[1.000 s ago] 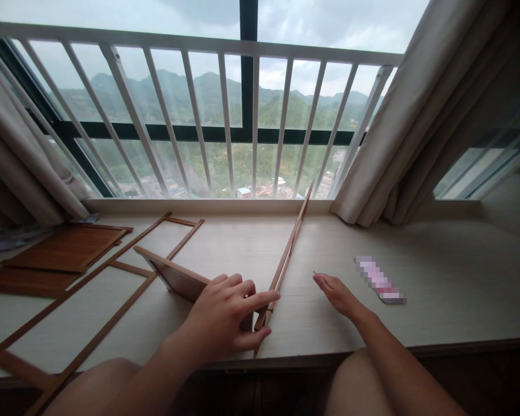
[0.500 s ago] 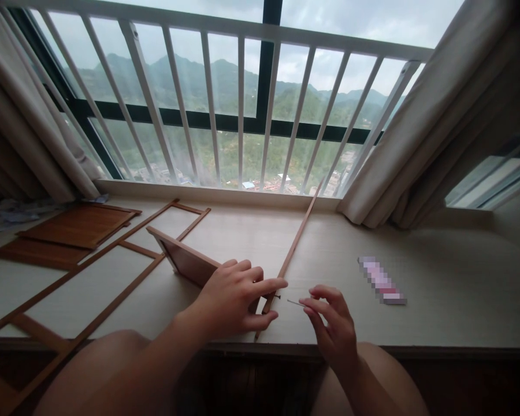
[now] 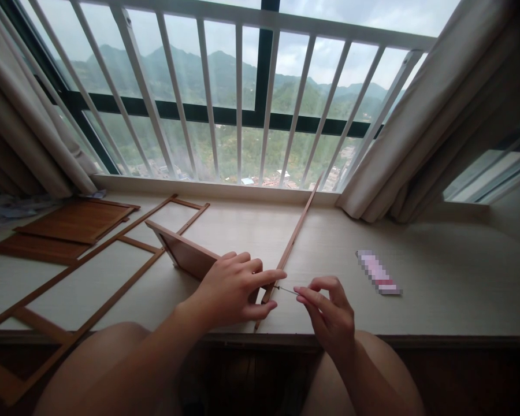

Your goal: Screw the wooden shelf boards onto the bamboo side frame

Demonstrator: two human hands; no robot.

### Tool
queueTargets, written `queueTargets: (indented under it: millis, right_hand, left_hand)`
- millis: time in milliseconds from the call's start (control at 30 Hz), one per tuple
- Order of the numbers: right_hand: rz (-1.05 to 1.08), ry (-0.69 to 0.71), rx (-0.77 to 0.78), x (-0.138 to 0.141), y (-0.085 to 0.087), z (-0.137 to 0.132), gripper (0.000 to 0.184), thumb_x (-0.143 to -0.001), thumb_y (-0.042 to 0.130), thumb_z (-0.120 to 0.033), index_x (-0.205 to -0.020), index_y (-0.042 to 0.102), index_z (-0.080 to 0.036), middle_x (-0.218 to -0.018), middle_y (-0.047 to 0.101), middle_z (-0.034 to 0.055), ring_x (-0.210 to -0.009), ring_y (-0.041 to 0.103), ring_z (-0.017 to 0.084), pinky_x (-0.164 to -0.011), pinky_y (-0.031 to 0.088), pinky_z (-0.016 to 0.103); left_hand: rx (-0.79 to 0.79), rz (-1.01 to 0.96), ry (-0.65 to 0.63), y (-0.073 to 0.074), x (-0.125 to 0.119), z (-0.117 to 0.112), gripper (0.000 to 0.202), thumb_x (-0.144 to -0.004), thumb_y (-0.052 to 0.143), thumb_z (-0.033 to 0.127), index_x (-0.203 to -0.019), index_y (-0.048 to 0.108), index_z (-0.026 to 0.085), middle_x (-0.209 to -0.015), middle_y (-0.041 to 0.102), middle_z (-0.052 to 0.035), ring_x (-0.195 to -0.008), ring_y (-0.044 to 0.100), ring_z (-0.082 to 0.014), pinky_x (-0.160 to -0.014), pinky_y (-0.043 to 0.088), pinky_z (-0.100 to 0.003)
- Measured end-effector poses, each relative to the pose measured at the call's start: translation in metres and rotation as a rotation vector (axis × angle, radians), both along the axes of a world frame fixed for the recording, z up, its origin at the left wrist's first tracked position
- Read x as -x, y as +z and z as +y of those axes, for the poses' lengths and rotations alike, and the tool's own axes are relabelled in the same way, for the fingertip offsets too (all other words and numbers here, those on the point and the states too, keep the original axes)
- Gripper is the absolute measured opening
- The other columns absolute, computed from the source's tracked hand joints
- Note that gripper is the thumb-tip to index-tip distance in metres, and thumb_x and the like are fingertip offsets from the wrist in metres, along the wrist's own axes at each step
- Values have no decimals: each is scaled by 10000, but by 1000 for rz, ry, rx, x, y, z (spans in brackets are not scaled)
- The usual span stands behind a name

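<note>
Pin point(image 3: 287, 290) in R hand point(image 3: 329, 315) pinch now touching strip point(image 3: 292, 245); L hand point(image 3: 234, 292) still gripping strip end.

thin metal pin point(image 3: 287, 290), level, touching upright wooden frame point(image 3: 293, 242)

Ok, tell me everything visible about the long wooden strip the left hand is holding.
The wooden strip is a thin, straight, reddish-brown slat. It stands on edge on the pale sill, running from the front edge diagonally up to the window railing. The left hand pinches its near end; the right hand brings a thin pin against it.
</note>
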State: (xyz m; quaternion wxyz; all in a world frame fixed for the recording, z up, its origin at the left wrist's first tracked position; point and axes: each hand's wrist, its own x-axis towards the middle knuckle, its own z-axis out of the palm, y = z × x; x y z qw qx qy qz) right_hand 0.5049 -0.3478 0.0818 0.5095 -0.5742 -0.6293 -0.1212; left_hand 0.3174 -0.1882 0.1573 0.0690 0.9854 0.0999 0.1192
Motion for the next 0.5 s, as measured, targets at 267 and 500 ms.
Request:
queueTargets:
  millis: [267,500]
  right_hand:
    - [-5,20,-15,3,3,1,446,-845,666,-25,-1203,697,-289,-934,553,64,-861,546,196,-707,501,366]
    - [-9,14,-11,0,3,2,449,-842,673,-32,-1196,706,-307,-936,557,61,-849,542,190,-706,505,363]
  left_hand:
    - [0,3,2,1,-1,1,501,-868,545,582,-1343,516,426,-926,633,11,-889,544,-203,-769,351,-360]
    - [0,-10,-3,0,-1,0,504,-863,569,565,-1342,527,416,-916,635,5,-874,544,-197,-777,364,-354]
